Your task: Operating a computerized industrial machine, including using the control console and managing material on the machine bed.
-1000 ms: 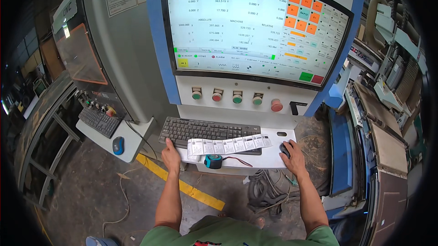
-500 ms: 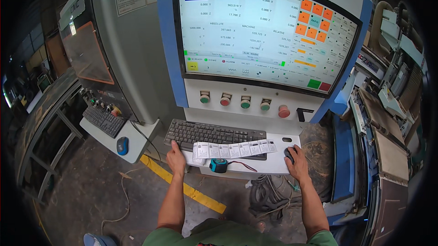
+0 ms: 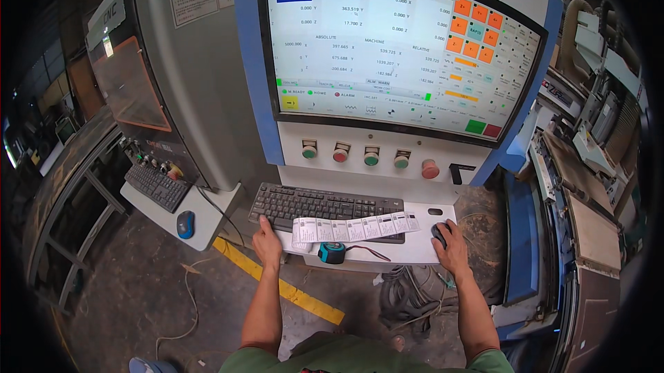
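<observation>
My right hand (image 3: 452,245) is closed over a dark computer mouse (image 3: 439,234) at the right end of a white keyboard shelf (image 3: 422,255). At the shelf's left end, my left hand (image 3: 267,243) grips the edge, thumb on top beside the corner of a black keyboard (image 3: 318,204); its other fingers are mostly hidden. A strip of printed white labels (image 3: 346,229) lies across the keyboard's front part, its left end curled over. In front of the strip sits a teal and black tape measure (image 3: 332,253) with a dark red wrist strap.
Above the shelf is a large control screen (image 3: 401,55), with a row of push buttons (image 3: 371,156) below it. Another machine stands at left with its own keyboard (image 3: 158,187) and blue mouse (image 3: 185,224). Coiled hoses (image 3: 408,300) lie on the floor near a yellow line (image 3: 297,297).
The view has shifted very slightly. Both hands keep their places, and the labels and tape measure have not moved.
</observation>
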`<state>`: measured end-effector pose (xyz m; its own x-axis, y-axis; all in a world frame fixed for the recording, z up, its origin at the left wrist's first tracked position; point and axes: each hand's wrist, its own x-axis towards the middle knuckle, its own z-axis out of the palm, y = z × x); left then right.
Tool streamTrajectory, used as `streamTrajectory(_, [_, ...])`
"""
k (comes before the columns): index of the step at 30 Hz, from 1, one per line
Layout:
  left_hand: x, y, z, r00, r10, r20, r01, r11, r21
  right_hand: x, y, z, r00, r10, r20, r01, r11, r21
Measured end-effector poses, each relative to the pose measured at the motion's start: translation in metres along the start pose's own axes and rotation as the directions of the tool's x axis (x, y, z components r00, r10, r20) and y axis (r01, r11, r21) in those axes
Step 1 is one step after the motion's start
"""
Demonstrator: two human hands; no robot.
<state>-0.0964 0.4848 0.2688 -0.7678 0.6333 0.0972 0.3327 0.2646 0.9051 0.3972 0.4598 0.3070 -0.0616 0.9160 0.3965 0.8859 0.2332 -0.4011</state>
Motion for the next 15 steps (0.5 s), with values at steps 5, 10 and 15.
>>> streamTrajectory(5, [-0.0004,0.0028,-0.0012,1.0,-0.025,0.019,0.025,1.0,-0.005,-0.0003,0.0003,-0.0003,1.0,0.002,-0.004,-0.002,1.0,-0.008])
streamTrajectory(10, [0.0016,-0.0013,-0.0009,1.0,-0.007,0.02,0.007,1.0,-0.004,0.0002,-0.0029,-0.0011,1.0,-0.006,-0.007,0.006,1.0,-0.02])
streamTrajectory(15, [0.0001,0.0,-0.001,1.0,-0.003,0.028,0.003,1.0,-0.005,-0.0005,-0.0032,-0.0024,1.0,-0.008,-0.001,0.008,0.999,-0.035])
